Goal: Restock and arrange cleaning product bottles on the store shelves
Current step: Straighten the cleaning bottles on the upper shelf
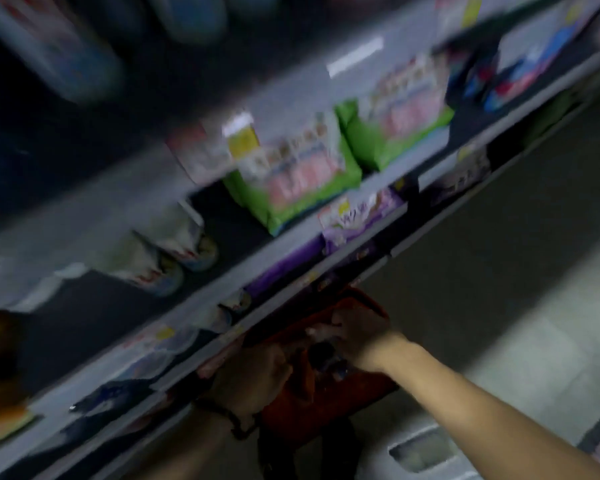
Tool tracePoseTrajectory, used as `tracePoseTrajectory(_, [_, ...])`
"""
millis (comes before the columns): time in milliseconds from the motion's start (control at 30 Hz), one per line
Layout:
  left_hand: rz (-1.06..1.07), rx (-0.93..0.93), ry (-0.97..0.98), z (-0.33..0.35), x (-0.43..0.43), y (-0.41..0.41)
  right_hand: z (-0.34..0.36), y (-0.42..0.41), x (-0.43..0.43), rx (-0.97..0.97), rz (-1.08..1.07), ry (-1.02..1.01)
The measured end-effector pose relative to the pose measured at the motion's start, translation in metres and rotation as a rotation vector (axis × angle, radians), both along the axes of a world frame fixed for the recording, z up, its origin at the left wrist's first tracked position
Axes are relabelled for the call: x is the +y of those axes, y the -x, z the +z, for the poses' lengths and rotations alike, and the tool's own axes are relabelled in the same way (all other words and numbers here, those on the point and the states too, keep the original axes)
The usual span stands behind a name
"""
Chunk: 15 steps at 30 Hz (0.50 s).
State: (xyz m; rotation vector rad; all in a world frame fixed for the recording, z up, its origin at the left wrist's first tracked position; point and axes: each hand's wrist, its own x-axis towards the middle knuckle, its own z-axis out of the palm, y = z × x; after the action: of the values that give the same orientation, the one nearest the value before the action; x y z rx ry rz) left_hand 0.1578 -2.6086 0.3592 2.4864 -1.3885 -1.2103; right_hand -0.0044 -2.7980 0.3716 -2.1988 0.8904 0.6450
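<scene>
Shelving (pixel 84 209) fills your left side and runs as slanted rails from lower left to upper right, with pale containers (pixel 174 251), probably bottles, standing on the middle tier; the blur hides their labels. Below the lowest rail sits an orange basket (pixel 326 410), and both of your hands are down in it. Your left hand (pixel 253 375) shows only its back, close under the shelf lip, and you cannot tell from this blur whether it grips anything. Just right of it lies a dark round thing (pixel 321 353), likely a bottle top, which would mean its long axis points up toward you, though that is a guess. Your right hand (pixel 361 337) hangs over that thing and looks nearer to it, fingers bent downward, but whether they close on it cannot be told. The lift probably has to go up and then leftward, and the overhanging rail right above the basket is the edge to clear. Open floor (pixel 499 271) on your right gives room to swing out first; a white crate (pixel 420 452) sits low near your right forearm.
</scene>
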Motion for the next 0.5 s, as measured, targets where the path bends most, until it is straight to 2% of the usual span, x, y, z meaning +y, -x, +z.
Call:
tracePoseTrajectory(67, [-0.044,-0.021,0.072,0.078,-0.013,-0.006,0.074,-0.008,0.007,-0.012,0.046,0.076])
tracePoseTrajectory(200, [0.073,0.057,0.239,0.21,-0.024,-0.014,0.188,-0.019,0.018,-0.209,0.012,0.218])
tracePoseTrajectory(267, [0.062,0.034,0.307,0.267,-0.02,-0.017,0.243,-0.03,0.026,-0.28,0.016,0.258])
tracePoseTrajectory(500, [-0.031,-0.385,0.57,0.409,0.007,-0.029,0.398,-0.06,0.048,-0.523,0.122,0.416])
